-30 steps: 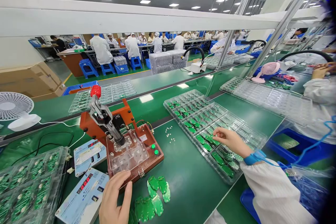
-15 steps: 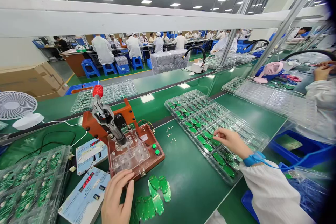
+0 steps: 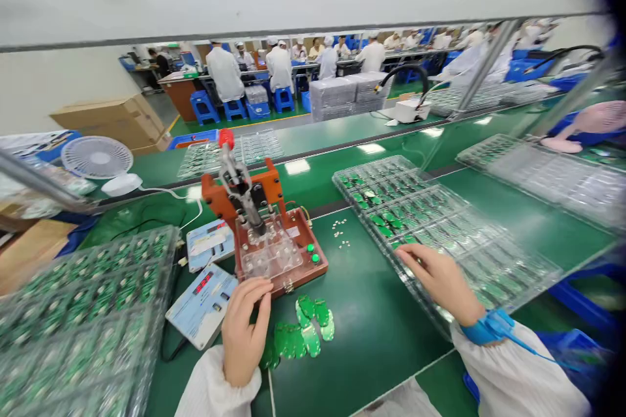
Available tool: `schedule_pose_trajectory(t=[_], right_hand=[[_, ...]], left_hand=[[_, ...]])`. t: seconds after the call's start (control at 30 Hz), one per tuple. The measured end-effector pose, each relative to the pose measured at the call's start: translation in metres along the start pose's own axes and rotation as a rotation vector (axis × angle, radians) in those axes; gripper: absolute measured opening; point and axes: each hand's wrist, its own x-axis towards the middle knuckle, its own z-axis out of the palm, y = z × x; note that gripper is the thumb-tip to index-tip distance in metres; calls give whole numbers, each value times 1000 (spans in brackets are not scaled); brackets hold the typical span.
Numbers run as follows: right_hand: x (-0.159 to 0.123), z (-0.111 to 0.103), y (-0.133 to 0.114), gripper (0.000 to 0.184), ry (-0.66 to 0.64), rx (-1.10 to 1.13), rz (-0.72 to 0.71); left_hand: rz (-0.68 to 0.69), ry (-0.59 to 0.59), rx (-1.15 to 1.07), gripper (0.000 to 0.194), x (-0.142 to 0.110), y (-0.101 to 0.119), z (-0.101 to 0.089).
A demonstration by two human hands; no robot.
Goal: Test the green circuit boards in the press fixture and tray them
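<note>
The fixture (image 3: pixel 307 268) (boards (image 3: pixel 295 340) before it) sits between trays (image 3: pixel 430 191).

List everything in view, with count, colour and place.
Lever-clamp fixture: one, orange-brown, centre-left
Rectangular display boxes: two, pale blue, left of fixture
Loose flat boards: several, green, before fixture
Compartmented plastic trays: many, clear, left, right and behind
Tiny pieces: many, white, right of fixture
Round-headed fans: two, white left, pink right
Seated people: many, mostly white-clad, background
Hands: two, bare; left by fixture, right at tray
</note>
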Motion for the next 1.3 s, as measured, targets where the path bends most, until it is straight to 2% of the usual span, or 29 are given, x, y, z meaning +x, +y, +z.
schedule_pose_trajectory(t=[0.13,0.2,0.27,0.43,0.57,0.73,0.87,1.0,1.1,1.2,1.3], right_hand=[[-12,51,-52,27,-297,162,-335],[-18,71,-70,23,-392,200,-426],[-21,85,-79,19,-428,213,-474],[-25,104,-80,21,-395,171,-523],[-26,108,-77,25,-387,158,-542],[-26,108,-76,24,-410,184,-535],[-25,109,-74,21,-473,241,-467],[-16,95,-77,21,-573,338,-387],[1,77,-90,25,-605,395,-367],[26,71,-111,25,-482,409,-448],[53,81,-131,21,-304,381,-575]], left_hand=[[-23,56,1,17,-3,3,-12],[-59,43,9,14,-9,3,-23],[-87,-21,20,10,-18,2,-37],[-113,-303,64,10,-44,3,-61],[-150,-385,146,13,-64,7,-63],[-143,-379,213,21,-77,7,-59],[-129,-388,219,20,-81,3,-56],[-124,-397,196,17,-83,0,-55],[-115,-398,183,17,-84,0,-55],[-112,-407,172,17,-85,-1,-55],[-106,-410,168,19,-85,-2,-55]])
